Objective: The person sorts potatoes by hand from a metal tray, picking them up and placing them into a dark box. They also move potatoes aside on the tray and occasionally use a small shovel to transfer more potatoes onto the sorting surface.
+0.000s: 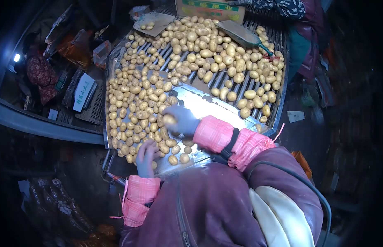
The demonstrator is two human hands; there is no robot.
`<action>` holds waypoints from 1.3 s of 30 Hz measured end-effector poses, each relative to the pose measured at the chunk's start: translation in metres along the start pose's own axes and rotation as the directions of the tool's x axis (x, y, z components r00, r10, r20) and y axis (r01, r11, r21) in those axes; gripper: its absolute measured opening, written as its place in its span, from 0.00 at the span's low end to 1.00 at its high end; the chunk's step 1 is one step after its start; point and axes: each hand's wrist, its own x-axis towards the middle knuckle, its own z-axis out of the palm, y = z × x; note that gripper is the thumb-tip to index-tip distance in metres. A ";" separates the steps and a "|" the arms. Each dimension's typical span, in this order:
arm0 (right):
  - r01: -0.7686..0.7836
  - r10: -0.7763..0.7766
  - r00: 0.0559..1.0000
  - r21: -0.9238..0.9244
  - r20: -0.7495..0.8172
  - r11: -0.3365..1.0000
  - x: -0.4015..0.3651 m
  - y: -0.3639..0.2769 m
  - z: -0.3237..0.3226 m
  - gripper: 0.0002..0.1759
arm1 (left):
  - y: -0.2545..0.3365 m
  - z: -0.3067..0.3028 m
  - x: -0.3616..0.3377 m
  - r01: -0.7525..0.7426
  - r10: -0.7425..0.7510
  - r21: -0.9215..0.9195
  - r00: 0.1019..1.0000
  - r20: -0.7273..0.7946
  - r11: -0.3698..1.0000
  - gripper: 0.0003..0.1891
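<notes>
My right hand (pixel 184 120), in a grey-blue glove, is closed around a potato (pixel 169 120) above the right part of the potato heap. Gloved as well, my left hand (pixel 146 158) rests at the near edge of the small potatoes (pixel 134 103), its fingers apart and touching or just over several of them; its palm is hidden. The potatoes spread over a metal sorting table (pixel 208 101), whose bare, shiny plate lies beyond my right wrist. Both forearms wear pink checked sleeve covers.
A green-edged scoop (pixel 241 33) and a flat grey scoop (pixel 154 23) lie among larger potatoes on the slatted far part. Behind them stands a cardboard box (pixel 210 10). A co-worker's patterned sleeve (pixel 278 6) is at the top right; another person (pixel 41 76) is at the left, by a plastic crate (pixel 94 105).
</notes>
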 end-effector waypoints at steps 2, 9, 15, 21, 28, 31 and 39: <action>0.128 -0.134 0.989 0.085 0.065 0.988 -0.009 -0.009 0.002 0.29 | 0.011 0.005 -0.001 0.200 -0.139 -0.436 0.976 0.169 0.877 0.29; -0.243 -0.070 0.917 -0.688 -0.394 0.684 -0.034 0.046 -0.127 0.31 | 0.006 0.016 -0.020 0.387 -0.360 -0.449 0.921 0.146 0.805 0.17; -0.382 0.275 0.923 -0.735 -0.269 0.561 -0.044 0.059 -0.123 0.35 | -0.022 0.027 -0.009 0.345 -0.319 -0.339 0.938 0.134 0.875 0.17; -0.107 0.070 0.993 -0.446 -0.097 0.889 -0.069 0.039 -0.120 0.28 | -0.019 0.033 -0.012 0.339 -0.311 -0.281 0.940 0.141 0.898 0.16; -0.559 0.452 0.819 -0.664 -0.353 0.497 -0.095 0.119 -0.206 0.21 | -0.021 0.032 -0.010 0.347 -0.314 -0.287 0.937 0.156 0.893 0.18; -0.511 0.250 0.845 -0.578 -0.472 0.636 -0.097 0.106 -0.176 0.17 | -0.010 0.035 -0.012 0.332 -0.274 -0.271 0.934 0.229 0.904 0.20; -0.047 0.052 0.996 -0.068 0.075 0.997 -0.081 -0.022 -0.102 0.28 | 0.024 0.067 -0.008 0.336 -0.172 -0.317 0.877 0.449 0.887 0.25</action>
